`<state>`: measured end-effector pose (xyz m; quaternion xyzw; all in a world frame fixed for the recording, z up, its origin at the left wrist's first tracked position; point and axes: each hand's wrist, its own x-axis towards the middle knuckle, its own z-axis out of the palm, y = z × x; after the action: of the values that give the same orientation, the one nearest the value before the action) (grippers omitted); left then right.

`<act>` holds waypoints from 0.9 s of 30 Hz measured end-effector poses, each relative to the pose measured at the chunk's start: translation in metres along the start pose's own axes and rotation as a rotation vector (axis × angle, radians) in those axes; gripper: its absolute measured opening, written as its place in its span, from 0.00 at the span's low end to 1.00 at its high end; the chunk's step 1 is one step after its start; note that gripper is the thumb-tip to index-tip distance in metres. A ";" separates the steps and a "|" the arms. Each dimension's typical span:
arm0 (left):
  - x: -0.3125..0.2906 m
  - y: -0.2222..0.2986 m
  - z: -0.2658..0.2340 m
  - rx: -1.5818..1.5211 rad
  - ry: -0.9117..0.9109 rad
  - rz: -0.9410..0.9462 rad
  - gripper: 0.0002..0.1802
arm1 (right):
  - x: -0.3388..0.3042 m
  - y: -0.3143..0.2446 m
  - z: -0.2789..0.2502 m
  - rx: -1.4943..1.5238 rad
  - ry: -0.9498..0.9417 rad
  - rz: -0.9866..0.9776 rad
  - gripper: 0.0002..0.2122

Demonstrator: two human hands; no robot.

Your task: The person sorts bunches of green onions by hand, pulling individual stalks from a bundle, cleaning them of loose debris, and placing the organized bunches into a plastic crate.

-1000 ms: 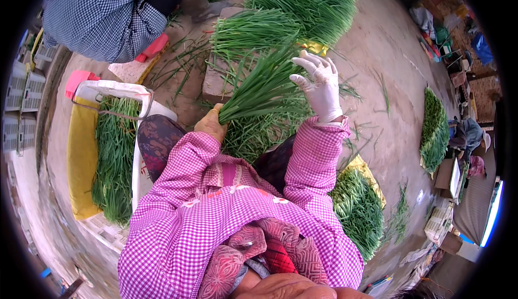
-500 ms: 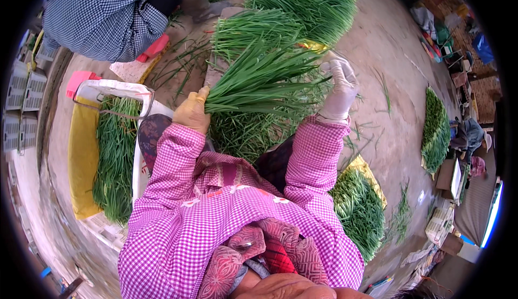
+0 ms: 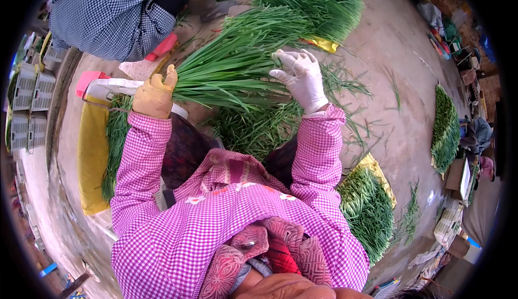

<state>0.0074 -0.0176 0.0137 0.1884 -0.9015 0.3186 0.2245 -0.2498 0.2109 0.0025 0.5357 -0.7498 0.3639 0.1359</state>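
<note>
Head cam: our yellow-gloved left hand (image 3: 154,95) has the green leaf bunch (image 3: 221,77) gripped at its base, out front near the loose leaves (image 3: 259,129). Our white-gloved right hand (image 3: 304,80) is by the tips, thumb and fingers parted, can't tell if touching.

Two hands are counted mid-frame: one left hand (image 3: 154,95), one right hand (image 3: 302,80). One green bunch (image 3: 226,78) is seen between them! Lower right and far right, two leafy piles (image 3: 369,218) are spotted; upper left, one co-worker (image 3: 110,18).
</note>
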 end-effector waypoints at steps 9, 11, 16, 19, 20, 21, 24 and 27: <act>-0.011 -0.018 0.009 0.165 0.150 0.029 0.16 | 0.001 -0.009 -0.012 1.145 0.372 0.536 0.05; -0.012 -0.022 0.009 0.139 0.107 0.030 0.16 | 0.000 -0.004 -0.016 1.090 0.387 0.475 0.08; -0.010 -0.021 0.010 0.177 0.066 0.018 0.17 | 0.007 -0.046 -0.003 0.343 -0.142 -0.067 0.16; -0.010 -0.022 0.010 0.177 0.070 0.009 0.17 | 0.005 -0.082 0.033 0.026 -0.223 -0.233 0.13; -0.010 -0.022 0.010 0.178 0.070 0.008 0.17 | 0.001 -0.085 0.043 -0.028 -0.257 -0.243 0.10; -0.010 -0.023 0.010 0.179 0.077 0.008 0.17 | 0.000 -0.084 0.046 0.036 -0.204 -0.242 0.09; -0.007 -0.021 0.007 0.188 0.105 0.020 0.16 | -0.001 -0.071 0.049 0.354 0.005 -0.235 0.04; -0.005 -0.015 0.006 0.192 0.141 0.047 0.15 | 0.002 -0.062 0.019 0.898 0.085 0.213 0.01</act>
<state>0.0173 -0.0320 0.0139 0.1650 -0.8530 0.4209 0.2608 -0.1907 0.1867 0.0150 0.4464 -0.5626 0.6860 -0.1170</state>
